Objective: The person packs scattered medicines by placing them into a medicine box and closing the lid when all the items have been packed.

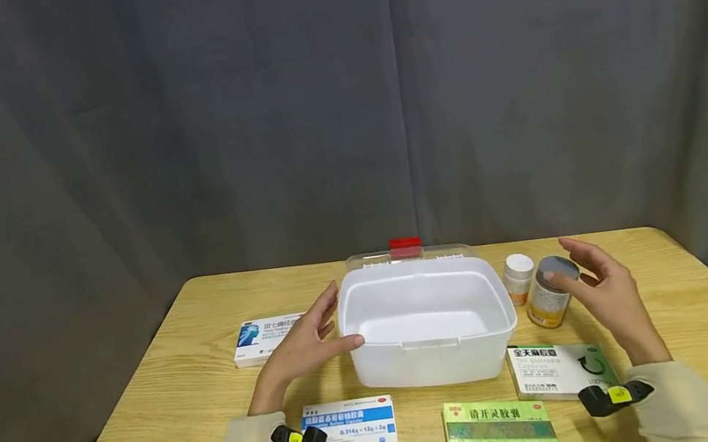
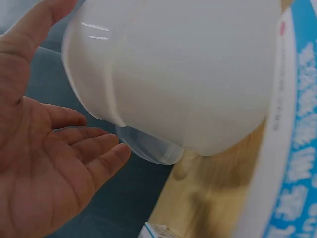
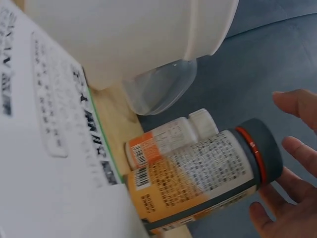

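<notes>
A white plastic box (image 1: pixel 433 359) stands in the middle of the table with its clear lid (image 1: pixel 368 259) folded back behind it. My left hand (image 1: pixel 306 345) is at the box's left side, fingers spread and thumb by the front rim; contact is hard to tell. In the left wrist view the palm (image 2: pixel 49 168) faces the box wall. My right hand (image 1: pixel 608 289) hovers around the grey cap of a larger pill bottle (image 1: pixel 546 300), thumb and fingers apart. In the right wrist view the fingers (image 3: pixel 297 148) lie close to that cap. Beside it stands a smaller white-capped bottle (image 1: pixel 518 278).
Flat medicine boxes lie around: a white one (image 1: pixel 256 340) at left, a blue-and-white one (image 1: pixel 348 439) in front, a green one (image 1: pixel 502 435) at front centre, and a white-and-green one (image 1: pixel 561 370) at right. A dark curtain (image 1: pixel 340 105) hangs behind the table.
</notes>
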`<state>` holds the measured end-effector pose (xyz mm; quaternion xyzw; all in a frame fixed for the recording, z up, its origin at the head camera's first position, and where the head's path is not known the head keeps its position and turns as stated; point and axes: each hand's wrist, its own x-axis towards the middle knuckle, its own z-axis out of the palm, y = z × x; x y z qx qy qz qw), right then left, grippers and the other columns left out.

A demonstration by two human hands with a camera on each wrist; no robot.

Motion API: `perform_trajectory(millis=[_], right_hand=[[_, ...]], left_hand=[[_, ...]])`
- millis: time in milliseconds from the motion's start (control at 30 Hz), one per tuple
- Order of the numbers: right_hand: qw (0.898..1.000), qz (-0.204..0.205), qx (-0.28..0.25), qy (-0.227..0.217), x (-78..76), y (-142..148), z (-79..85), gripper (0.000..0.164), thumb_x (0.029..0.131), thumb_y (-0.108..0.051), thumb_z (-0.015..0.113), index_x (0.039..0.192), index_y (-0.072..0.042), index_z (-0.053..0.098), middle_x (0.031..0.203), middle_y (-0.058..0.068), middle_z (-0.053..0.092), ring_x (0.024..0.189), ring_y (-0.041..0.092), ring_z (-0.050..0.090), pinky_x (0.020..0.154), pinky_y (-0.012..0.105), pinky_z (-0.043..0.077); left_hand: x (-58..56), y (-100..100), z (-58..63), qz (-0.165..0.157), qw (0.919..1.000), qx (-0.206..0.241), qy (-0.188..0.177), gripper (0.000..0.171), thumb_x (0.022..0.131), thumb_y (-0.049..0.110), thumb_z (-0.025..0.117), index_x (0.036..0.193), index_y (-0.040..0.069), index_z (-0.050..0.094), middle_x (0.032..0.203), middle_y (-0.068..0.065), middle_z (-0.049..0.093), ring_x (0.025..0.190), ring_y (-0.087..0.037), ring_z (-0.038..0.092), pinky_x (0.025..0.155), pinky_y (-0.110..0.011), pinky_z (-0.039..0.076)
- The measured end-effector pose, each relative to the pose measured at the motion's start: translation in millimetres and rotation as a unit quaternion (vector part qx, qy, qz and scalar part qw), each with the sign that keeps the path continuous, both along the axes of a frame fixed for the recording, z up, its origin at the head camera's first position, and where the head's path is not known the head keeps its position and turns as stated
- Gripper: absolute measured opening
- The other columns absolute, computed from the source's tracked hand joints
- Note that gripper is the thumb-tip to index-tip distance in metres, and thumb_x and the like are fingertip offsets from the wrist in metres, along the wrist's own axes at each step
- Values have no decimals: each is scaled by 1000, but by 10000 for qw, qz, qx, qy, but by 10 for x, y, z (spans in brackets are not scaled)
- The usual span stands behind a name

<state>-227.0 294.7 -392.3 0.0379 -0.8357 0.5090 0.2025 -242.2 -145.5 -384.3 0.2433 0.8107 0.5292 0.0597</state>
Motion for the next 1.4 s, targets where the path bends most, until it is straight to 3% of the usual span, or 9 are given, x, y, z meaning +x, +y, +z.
perform_trajectory(millis=[167, 300, 633, 833, 1067, 1233, 1300, 1400], right_hand=[[9999, 65, -59, -49, -66, -10, -31, 63, 91, -25, 71, 146, -13, 44, 139, 1, 48, 118, 11, 46, 89, 12, 40], [9998, 159, -148, -54, -93, -19, -69, 62, 89, -23, 73, 144, -11, 46, 131, -4, 50, 109, 3, 46, 84, 7, 40], [9994, -17, -76, -349, -100, -24, -87, 63, 89, -27, 73, 142, -5, 47, 136, 10, 48, 110, 5, 47, 84, 8, 41], [9986, -111, 175, -492, -87, -9, -108, 65, 88, -26, 74, 144, -8, 46, 141, 18, 45, 118, 22, 48, 93, 27, 46], [9985, -226, 275, -407, -73, 6, -127, 64, 87, -24, 76, 142, -6, 48, 139, 19, 47, 114, 21, 50, 83, 12, 45], [9980, -306, 356, -421, -59, -7, -113, 64, 88, -23, 75, 142, -5, 48, 139, 20, 47, 115, 33, 48, 93, 32, 49], [9980, -324, 352, -406, -53, -10, -107, 63, 88, -22, 74, 142, -4, 48, 139, 20, 47, 115, 31, 49, 94, 34, 48], [9982, -353, 364, -314, -56, -12, -102, 62, 88, -22, 75, 141, -4, 49, 137, 20, 48, 112, 22, 50, 91, 27, 49]], left_hand=[[-26, -17, -16, -92, 9997, 200, -126, 100, 84, 27, 77, 156, 6, 11, 158, -10, 22, 142, -25, 27, 109, -41, 30], [-42, -28, -17, -346, 9983, 416, -226, 98, 86, 22, 76, 156, 9, 9, 158, -8, 22, 140, -22, 30, 108, -37, 32], [-45, -48, -13, -722, 9955, 575, -219, 96, 85, 20, 77, 157, 12, 13, 153, -18, 31, 136, -35, 36, 104, -42, 37], [-34, -29, -23, -701, 9956, 548, -293, 96, 84, 15, 77, 157, 14, 15, 153, -17, 31, 135, -35, 38, 104, -41, 37], [-9, -17, -32, -622, 9963, 472, -369, 99, 81, 14, 80, 156, 13, 16, 154, -14, 30, 135, -31, 39, 102, -41, 39], [1, -18, -27, -593, 9963, 471, -402, 100, 81, 15, 81, 156, 12, 15, 155, -16, 27, 136, -35, 36, 101, -40, 40], [3, -19, -23, -612, 9960, 502, -423, 100, 81, 15, 81, 156, 11, 15, 155, -18, 27, 135, -37, 36, 100, -40, 41], [3, -22, -16, -627, 9955, 554, -447, 101, 81, 14, 81, 156, 11, 14, 155, -19, 27, 134, -40, 36, 98, -40, 43]])
